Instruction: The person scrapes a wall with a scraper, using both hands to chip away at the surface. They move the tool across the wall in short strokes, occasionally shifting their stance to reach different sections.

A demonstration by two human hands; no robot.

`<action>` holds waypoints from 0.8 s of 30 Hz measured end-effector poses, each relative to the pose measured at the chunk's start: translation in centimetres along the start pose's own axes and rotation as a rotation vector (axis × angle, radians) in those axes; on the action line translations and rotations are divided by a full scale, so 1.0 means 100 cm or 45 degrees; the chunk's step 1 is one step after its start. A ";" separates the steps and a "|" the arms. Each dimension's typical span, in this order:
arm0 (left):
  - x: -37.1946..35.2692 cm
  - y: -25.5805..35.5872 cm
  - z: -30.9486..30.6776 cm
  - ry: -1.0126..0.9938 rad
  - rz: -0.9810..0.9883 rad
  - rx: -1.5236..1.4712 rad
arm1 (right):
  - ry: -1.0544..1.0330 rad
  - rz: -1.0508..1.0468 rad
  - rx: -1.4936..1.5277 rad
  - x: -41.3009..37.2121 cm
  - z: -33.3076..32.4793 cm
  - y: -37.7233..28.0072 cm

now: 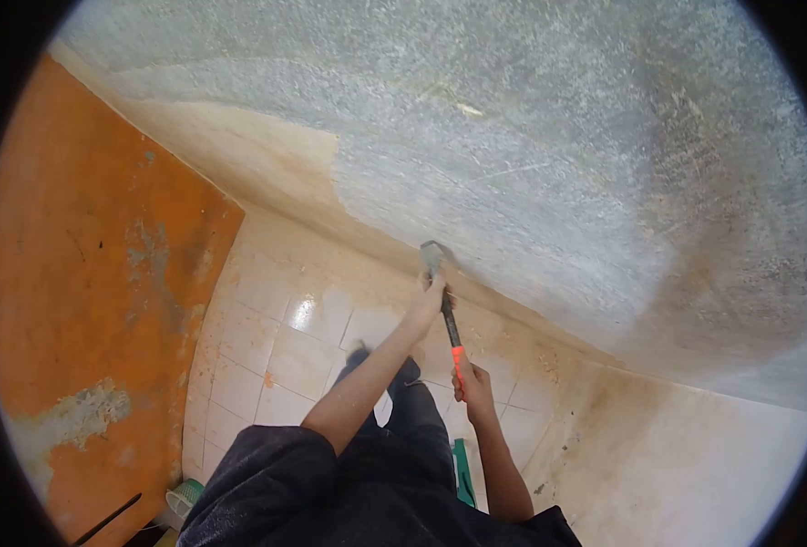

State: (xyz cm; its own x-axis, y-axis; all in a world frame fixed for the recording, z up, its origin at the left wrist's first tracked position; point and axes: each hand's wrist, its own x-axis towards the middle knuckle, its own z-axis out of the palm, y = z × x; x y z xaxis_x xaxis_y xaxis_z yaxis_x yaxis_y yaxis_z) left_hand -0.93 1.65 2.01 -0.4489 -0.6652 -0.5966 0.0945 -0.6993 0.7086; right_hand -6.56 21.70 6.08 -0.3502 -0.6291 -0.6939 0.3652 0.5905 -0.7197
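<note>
A long-handled scraper (452,324) with a black and red-orange handle slants up from my body to the wall. Its flat grey head rests at the lower part of the grey, scraped wall (513,182), near the edge of the remaining cream coating (248,146). My left hand (429,296) is closed around the shaft just below the head. Lower down, my right hand (473,383) grips the red-orange end of the handle.
An orange wall (93,228) with peeled patches stands at the left. Dusty white floor tiles (298,360) lie under my feet. A green object (463,474) is beside my legs, and a green basket (183,497) sits at the lower left.
</note>
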 end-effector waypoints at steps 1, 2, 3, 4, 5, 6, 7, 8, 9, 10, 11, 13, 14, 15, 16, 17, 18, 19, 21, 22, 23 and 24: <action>-0.007 -0.007 0.011 -0.015 -0.011 -0.009 | -0.005 -0.004 0.004 -0.009 -0.011 -0.001; -0.012 -0.015 0.021 -0.054 -0.029 -0.002 | -0.006 -0.011 0.009 -0.017 -0.020 -0.001; -0.019 -0.023 0.031 -0.094 -0.049 0.003 | 0.019 -0.008 0.001 -0.023 -0.028 0.001; -0.024 -0.031 0.039 -0.127 -0.040 0.012 | 0.020 0.004 0.035 -0.027 -0.037 0.003; -0.026 -0.037 0.045 -0.140 -0.046 -0.010 | 0.014 0.015 0.061 -0.029 -0.044 0.004; -0.029 -0.050 0.050 -0.186 -0.026 -0.005 | 0.028 0.028 0.038 -0.033 -0.049 0.005; -0.035 -0.062 0.055 -0.224 -0.006 -0.001 | 0.043 0.002 0.076 -0.037 -0.051 0.005; -0.041 -0.072 0.059 -0.219 -0.005 -0.023 | 0.048 -0.037 0.116 -0.037 -0.053 0.005; -0.047 -0.080 0.063 -0.266 -0.014 -0.036 | 0.038 -0.039 0.100 -0.035 -0.056 0.006; -0.055 -0.086 0.066 -0.314 -0.023 -0.043 | 0.020 -0.060 0.085 -0.035 -0.060 0.010; -0.063 -0.092 0.071 -0.302 -0.014 -0.053 | -0.003 -0.078 0.066 -0.034 -0.065 0.012; -0.073 -0.098 0.080 -0.196 -0.098 -0.203 | -0.023 -0.047 0.027 -0.031 -0.065 0.014; -0.070 -0.108 0.083 -0.170 -0.067 -0.276 | -0.024 -0.009 0.005 -0.028 -0.067 0.014; -0.067 -0.111 0.085 -0.152 -0.064 -0.286 | -0.040 -0.001 -0.006 -0.024 -0.074 0.015; -0.064 -0.114 0.089 -0.111 -0.078 -0.392 | -0.092 0.008 -0.084 -0.023 -0.081 0.017; -0.059 -0.115 0.092 -0.074 -0.086 -0.494 | -0.146 0.010 -0.160 -0.020 -0.087 0.019; -0.049 -0.116 0.095 -0.064 -0.074 -0.501 | -0.104 0.007 -0.170 -0.016 -0.090 0.023; -0.040 -0.117 0.099 -0.011 0.026 -0.457 | -0.116 0.012 -0.183 -0.009 -0.096 0.027; -0.025 -0.117 0.104 0.053 0.112 -0.421 | -0.145 -0.065 -0.246 0.006 -0.107 0.031; -0.018 -0.109 0.102 0.144 0.173 -0.421 | -0.150 -0.061 -0.254 0.015 -0.102 0.024; -0.014 -0.107 0.099 0.231 0.223 -0.414 | -0.139 -0.095 -0.311 0.021 -0.093 0.016; -0.009 -0.113 0.099 0.230 0.214 -0.414 | -0.127 -0.133 -0.368 0.024 -0.088 0.014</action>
State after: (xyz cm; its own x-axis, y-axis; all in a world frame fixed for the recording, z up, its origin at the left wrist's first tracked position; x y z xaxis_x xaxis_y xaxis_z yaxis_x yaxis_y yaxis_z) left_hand -10.38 12.71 -1.70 -0.2423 -0.7925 -0.5597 0.4423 -0.6037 0.6633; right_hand -14.43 25.48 3.21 -0.2811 -0.7320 -0.6207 0.0669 0.6302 -0.7735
